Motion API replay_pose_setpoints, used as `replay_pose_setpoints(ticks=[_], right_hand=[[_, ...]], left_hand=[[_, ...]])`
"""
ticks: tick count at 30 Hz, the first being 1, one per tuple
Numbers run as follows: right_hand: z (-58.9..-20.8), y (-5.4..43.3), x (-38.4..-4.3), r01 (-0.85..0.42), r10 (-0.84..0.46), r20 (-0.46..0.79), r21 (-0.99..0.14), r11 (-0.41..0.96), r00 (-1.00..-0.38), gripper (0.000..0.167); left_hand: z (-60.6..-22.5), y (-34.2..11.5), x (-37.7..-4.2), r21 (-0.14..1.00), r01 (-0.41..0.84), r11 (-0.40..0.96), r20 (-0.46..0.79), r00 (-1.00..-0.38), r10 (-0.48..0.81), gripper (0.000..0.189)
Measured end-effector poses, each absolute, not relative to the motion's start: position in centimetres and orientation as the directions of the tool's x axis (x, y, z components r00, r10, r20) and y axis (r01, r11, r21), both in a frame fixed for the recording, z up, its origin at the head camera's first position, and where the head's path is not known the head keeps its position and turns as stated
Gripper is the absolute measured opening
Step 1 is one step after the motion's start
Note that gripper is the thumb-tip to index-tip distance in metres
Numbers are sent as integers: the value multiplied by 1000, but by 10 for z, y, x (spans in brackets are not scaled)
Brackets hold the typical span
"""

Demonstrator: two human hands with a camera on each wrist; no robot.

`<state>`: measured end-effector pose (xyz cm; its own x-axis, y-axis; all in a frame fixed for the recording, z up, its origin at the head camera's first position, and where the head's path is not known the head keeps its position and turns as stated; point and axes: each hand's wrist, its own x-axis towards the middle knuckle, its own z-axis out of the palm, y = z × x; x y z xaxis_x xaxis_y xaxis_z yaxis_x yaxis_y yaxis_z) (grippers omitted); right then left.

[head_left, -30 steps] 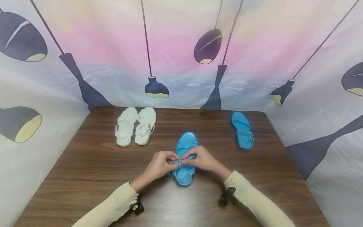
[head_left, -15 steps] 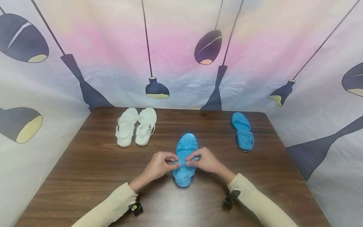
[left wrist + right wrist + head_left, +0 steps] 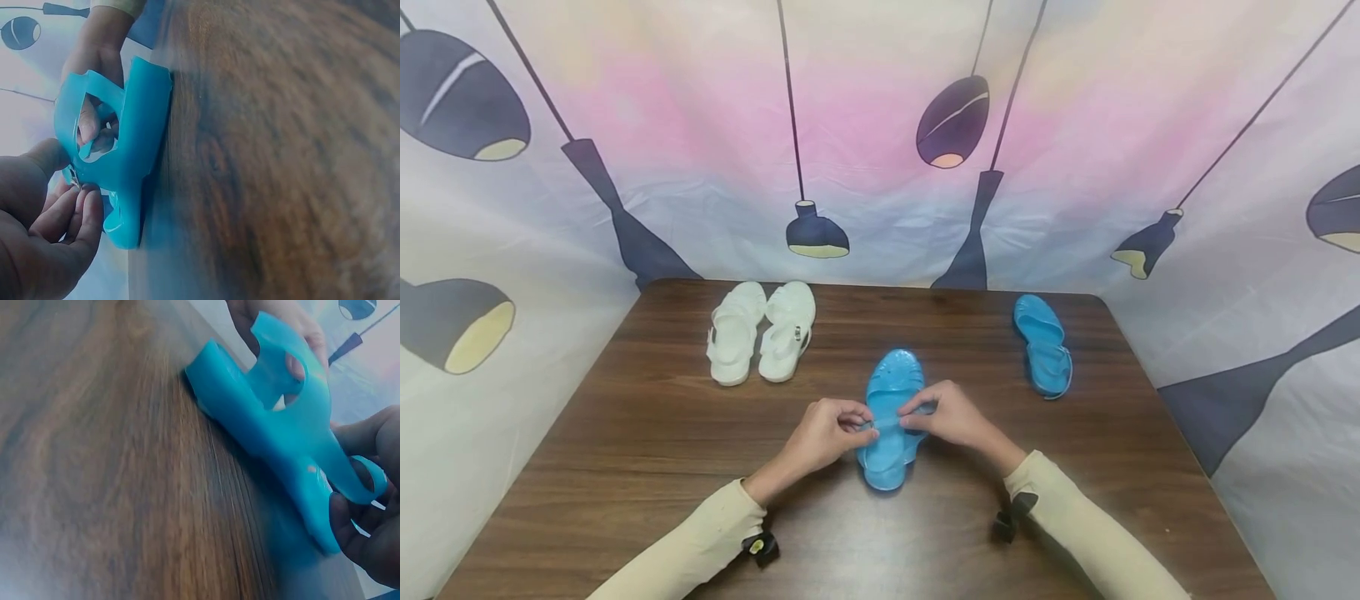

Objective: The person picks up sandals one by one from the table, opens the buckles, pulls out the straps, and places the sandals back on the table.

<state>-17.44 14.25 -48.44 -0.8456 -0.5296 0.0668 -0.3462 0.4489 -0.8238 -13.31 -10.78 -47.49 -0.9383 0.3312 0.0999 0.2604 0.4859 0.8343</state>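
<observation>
A blue jelly sandal lies on the wooden table, toe pointing away from me. At its left side my left hand pinches the small metal buckle between thumb and fingers. My right hand holds the sandal's loose strap on the other side; the strap bends into a loop by the fingers in the right wrist view. The two hands are apart, with the insole showing between them. Fingers hide part of the buckle and of the strap's end.
A pair of white sandals stands at the back left of the table. Another blue sandal lies at the back right. A printed cloth hangs behind the table.
My right hand has moved to the right, away from the left hand and buckle, drawing the strap with it. The left hand stays in place at the buckle.
</observation>
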Motion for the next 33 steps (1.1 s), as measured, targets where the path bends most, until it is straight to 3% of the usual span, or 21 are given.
replay_pose_setpoints(ticks=[14,23,33], right_hand=[[-482,155,-179,-343,-530,71,-833,435,-845,12],[-471,167,-181,-270,-441,65,-867,420,-895,19],[-461,149,-187,-323,-452,114,-849,418,-885,26]], left_hand=[[-476,-109,-132,863,231,449,93,-947,308,16],[-481,-116,-132,886,185,425,62,-956,286,17],[-480,-111,-130,896,175,408,58,-957,284,16]])
